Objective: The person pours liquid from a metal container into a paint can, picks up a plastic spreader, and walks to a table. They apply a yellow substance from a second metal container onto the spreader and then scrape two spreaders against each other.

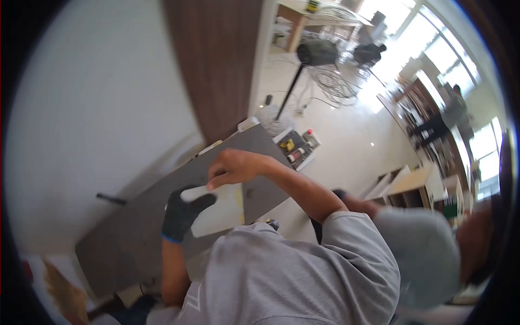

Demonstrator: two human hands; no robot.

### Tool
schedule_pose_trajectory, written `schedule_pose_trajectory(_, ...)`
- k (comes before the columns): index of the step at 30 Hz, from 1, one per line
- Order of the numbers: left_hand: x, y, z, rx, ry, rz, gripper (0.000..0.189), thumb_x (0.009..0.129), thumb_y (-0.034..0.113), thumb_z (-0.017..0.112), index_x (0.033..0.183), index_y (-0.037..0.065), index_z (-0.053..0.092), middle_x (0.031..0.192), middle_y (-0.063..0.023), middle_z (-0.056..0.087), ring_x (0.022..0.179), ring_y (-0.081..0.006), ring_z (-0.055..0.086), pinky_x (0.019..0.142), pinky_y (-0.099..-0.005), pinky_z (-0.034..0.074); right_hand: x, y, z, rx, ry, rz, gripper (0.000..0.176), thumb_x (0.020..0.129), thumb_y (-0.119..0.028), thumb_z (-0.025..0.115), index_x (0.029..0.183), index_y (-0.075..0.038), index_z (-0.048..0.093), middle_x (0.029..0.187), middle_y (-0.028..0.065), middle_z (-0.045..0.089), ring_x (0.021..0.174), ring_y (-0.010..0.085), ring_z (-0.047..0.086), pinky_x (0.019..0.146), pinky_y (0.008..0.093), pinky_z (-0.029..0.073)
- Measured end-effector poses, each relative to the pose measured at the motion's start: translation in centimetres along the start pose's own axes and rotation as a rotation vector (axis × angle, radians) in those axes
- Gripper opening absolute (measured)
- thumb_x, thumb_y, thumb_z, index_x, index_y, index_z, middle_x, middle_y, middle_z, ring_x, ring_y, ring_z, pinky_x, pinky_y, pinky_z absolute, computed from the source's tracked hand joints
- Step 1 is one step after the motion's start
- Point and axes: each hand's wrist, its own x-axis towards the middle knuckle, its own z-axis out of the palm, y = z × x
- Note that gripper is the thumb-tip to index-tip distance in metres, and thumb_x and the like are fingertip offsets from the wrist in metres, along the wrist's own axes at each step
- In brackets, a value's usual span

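A flat white sheet (pixel 219 215) with a yellowish right edge lies over a long dark grey board (pixel 135 230) in front of me. My left hand (pixel 183 214), in a dark glove with a blue cuff, is closed on the sheet's left side, thumb over its face. Bare and bent at the wrist, my right hand (pixel 233 166) pinches the sheet's upper edge close to the gloved thumb. Its other fingers are curled and partly hidden.
A black bar (pixel 111 199) sticks out at the left by a white wall. Beyond the board stand a tool tray (pixel 295 149), a black pole (pixel 290 92) and coiled cable (pixel 338 84). Someone in a grey cap (pixel 422 254) is close at my right; another person (pixel 452 111) stands farther back.
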Motion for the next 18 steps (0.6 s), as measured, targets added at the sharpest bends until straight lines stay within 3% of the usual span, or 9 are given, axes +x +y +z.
schedule_pose_trajectory(2, 0.0, -0.4, -0.3, -0.021, -0.016, 0.010, 0.021, 0.077, 0.016, 0.076, 0.090, 0.001, 0.069, 0.076, -0.0049, 0.068, 0.067, -0.0086, 0.061, 0.061, -0.0276, 0.050, -0.5, 0.5, -0.1, 0.274, -0.036, -0.056, 0.023, 0.079, -0.023, 0.074, 0.083, -0.001, 0.068, 0.073, 0.0076, 0.068, 0.066, 0.0160, 0.064, 0.060, 0.0296, 0.048)
schedule_pose_trajectory(5, 0.4, 0.2, 0.1, 0.029, -0.017, -0.018, 0.020, 0.078, 0.015, 0.075, 0.091, 0.001, 0.070, 0.076, -0.0053, 0.068, 0.068, -0.0084, 0.062, 0.062, -0.0269, 0.050, -0.3, -0.3, -0.2, 0.017, -0.108, 0.033, 0.022, 0.079, -0.019, 0.073, 0.090, -0.001, 0.068, 0.077, 0.0080, 0.069, 0.070, 0.0171, 0.066, 0.062, 0.0296, 0.049)
schedule_pose_trajectory(8, 0.5, 0.4, 0.7, -0.049, -0.045, -0.027, 0.022, 0.079, 0.016, 0.074, 0.094, 0.000, 0.070, 0.078, -0.0057, 0.069, 0.069, -0.0085, 0.062, 0.063, -0.0265, 0.051, -0.7, 0.9, 0.5, 0.086, -0.010, -0.080, 0.018, 0.080, -0.017, 0.072, 0.089, -0.002, 0.068, 0.078, 0.0072, 0.070, 0.069, 0.0172, 0.065, 0.063, 0.0301, 0.049)
schedule_pose_trajectory(13, 0.9, -0.2, 0.5, -0.138, -0.027, -0.075, 0.024, 0.081, 0.016, 0.071, 0.098, -0.001, 0.068, 0.083, -0.0042, 0.068, 0.072, -0.0094, 0.062, 0.064, -0.0258, 0.050, -0.4, 1.1, 0.3, -0.053, 0.143, -0.086, 0.013, 0.086, -0.016, 0.065, 0.087, -0.005, 0.070, 0.080, 0.0065, 0.070, 0.068, 0.0155, 0.063, 0.064, 0.0296, 0.049)
schedule_pose_trajectory(15, 0.9, 0.3, 0.0, -0.200, -0.003, -0.104, 0.024, 0.081, 0.016, 0.071, 0.097, -0.001, 0.067, 0.083, -0.0046, 0.068, 0.072, -0.0096, 0.062, 0.064, -0.0259, 0.051, -0.5, 1.7, 0.0, 0.048, 0.229, -0.009, 0.017, 0.088, -0.018, 0.063, 0.095, -0.003, 0.069, 0.081, 0.0078, 0.070, 0.072, 0.0139, 0.064, 0.067, 0.0278, 0.050)
schedule_pose_trajectory(17, 0.6, 0.6, -0.6, -0.244, 0.030, -0.095, 0.023, 0.081, 0.017, 0.071, 0.096, -0.001, 0.067, 0.082, -0.0048, 0.068, 0.072, -0.0096, 0.062, 0.063, -0.0259, 0.051, -1.1, 1.4, -1.7, 0.423, 0.181, 0.256, 0.022, 0.086, -0.013, 0.066, 0.103, 0.000, 0.066, 0.084, 0.0077, 0.070, 0.077, 0.0123, 0.064, 0.069, 0.0264, 0.051)
schedule_pose_trajectory(18, 0.4, 0.6, -0.8, -0.256, 0.052, -0.078, 0.022, 0.081, 0.017, 0.071, 0.095, 0.000, 0.067, 0.082, -0.0049, 0.068, 0.071, -0.0096, 0.062, 0.063, -0.0259, 0.050, -1.5, 1.5, -2.0, 0.383, 0.170, 0.228, 0.023, 0.086, -0.012, 0.066, 0.105, 0.001, 0.065, 0.086, 0.0078, 0.070, 0.077, 0.0120, 0.064, 0.069, 0.0259, 0.051)
